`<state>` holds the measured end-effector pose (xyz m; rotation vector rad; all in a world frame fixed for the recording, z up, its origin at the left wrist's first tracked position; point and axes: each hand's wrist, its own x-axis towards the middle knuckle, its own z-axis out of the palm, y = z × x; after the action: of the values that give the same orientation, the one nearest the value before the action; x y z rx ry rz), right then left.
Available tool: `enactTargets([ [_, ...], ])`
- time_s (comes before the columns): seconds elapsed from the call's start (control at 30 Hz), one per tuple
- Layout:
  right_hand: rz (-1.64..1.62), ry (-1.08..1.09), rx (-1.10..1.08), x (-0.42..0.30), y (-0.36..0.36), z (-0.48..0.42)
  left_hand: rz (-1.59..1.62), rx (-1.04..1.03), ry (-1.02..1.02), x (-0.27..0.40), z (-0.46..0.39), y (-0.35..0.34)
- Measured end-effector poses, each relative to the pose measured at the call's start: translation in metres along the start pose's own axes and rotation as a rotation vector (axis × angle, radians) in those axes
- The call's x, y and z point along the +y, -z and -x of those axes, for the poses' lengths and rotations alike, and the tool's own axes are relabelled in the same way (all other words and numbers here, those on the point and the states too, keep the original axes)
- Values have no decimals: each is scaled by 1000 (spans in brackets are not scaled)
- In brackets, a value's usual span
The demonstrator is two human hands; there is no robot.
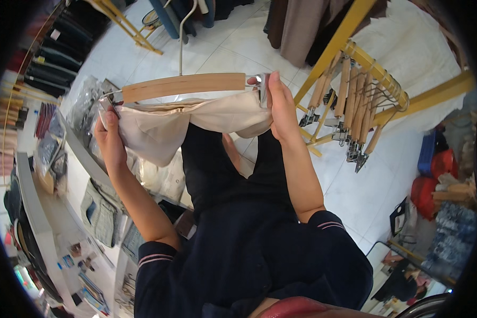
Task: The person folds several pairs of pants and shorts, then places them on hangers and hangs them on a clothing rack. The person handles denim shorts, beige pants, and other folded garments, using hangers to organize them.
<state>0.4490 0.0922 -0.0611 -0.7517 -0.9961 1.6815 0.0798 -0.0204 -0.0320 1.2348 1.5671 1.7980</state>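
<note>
A wooden clip hanger (pixel 183 85) with a long metal hook is held out level before me. Below its bar hangs a cream garment (pixel 155 131), trousers or shorts by its shape, waistband uppermost with a small metal fastening at the middle. My left hand (pixel 112 139) pinches the left metal clip (pixel 112 104) at one waistband corner, thumb on top. At the opposite corner my right hand (pixel 282 107) grips around the right metal clip (pixel 262 85) and the cloth edge. Whether that clip's jaws are closed is hidden by the fingers.
Several empty clip hangers (pixel 353 103) hang from a yellow metal rack (pixel 326 43) at the right. A white counter (pixel 75 159) with plastic-wrapped goods (pixel 83 103) and folded jeans (pixel 101 212) runs along the left. Hanging trousers (pixel 298 31) are ahead, above white floor tiles (pixel 238 55).
</note>
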Motion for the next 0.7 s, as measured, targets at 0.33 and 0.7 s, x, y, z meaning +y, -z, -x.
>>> enactTargets([
  [0.33, 268, 49, -124, 7, 5, -11, -96, 68, 14, 15, 18, 1],
  [0.7, 534, 430, -363, 32, -22, -32, -861, 124, -274, 31, 25, -5],
])
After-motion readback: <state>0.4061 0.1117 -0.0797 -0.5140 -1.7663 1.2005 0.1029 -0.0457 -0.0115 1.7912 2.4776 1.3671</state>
